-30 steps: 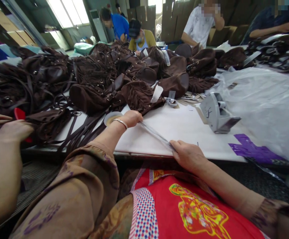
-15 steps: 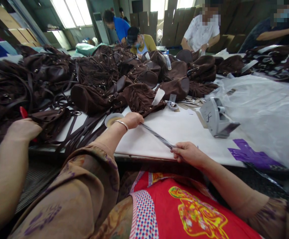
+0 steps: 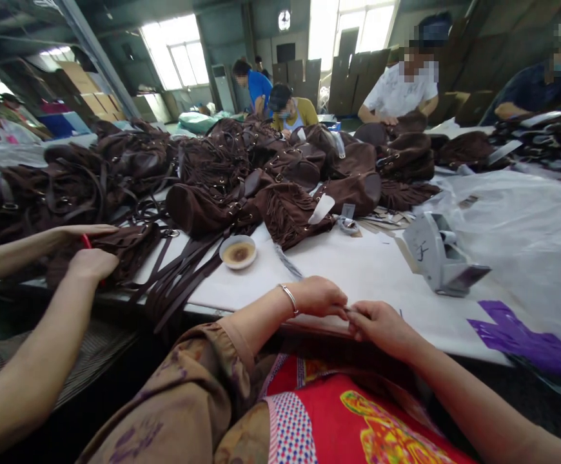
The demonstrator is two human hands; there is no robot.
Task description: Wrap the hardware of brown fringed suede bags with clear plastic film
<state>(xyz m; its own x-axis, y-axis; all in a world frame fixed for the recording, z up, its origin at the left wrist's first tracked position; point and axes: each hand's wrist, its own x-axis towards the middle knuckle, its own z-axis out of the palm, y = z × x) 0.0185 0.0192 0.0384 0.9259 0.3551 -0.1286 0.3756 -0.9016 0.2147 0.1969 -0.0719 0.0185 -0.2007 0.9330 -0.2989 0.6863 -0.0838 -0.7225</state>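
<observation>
My left hand [image 3: 322, 297], a bracelet at its wrist, is closed in a pinch at the table's front edge. My right hand [image 3: 382, 327] pinches just beside it, the fingertips of both nearly meeting. Between them shows a small bit of the thin, greyish, plastic-looking strip [image 3: 289, 263]; its far part lies on the table behind my left hand. Most of what the fingers grip is hidden. A white bowl [image 3: 227, 260] with brownish paste or liquid stands beyond my left forearm. Past it lies a dark brown fringed bag [image 3: 287, 212] with a white tag.
A grey tape dispenser [image 3: 428, 254] stands to the right, near clear plastic sheeting [image 3: 536, 238] and purple plastic [image 3: 532, 338]. Brown bags [image 3: 203, 206] pile across the back. At left, a co-worker's hands [image 3: 91, 264] hold a red-handled tool over a bag. Other people stand across the table.
My left hand has come right and toward me, meeting my right hand; the strip stretched between them no longer shows. The bowl is uncovered. A co-worker's second hand appears. The view has tilted up.
</observation>
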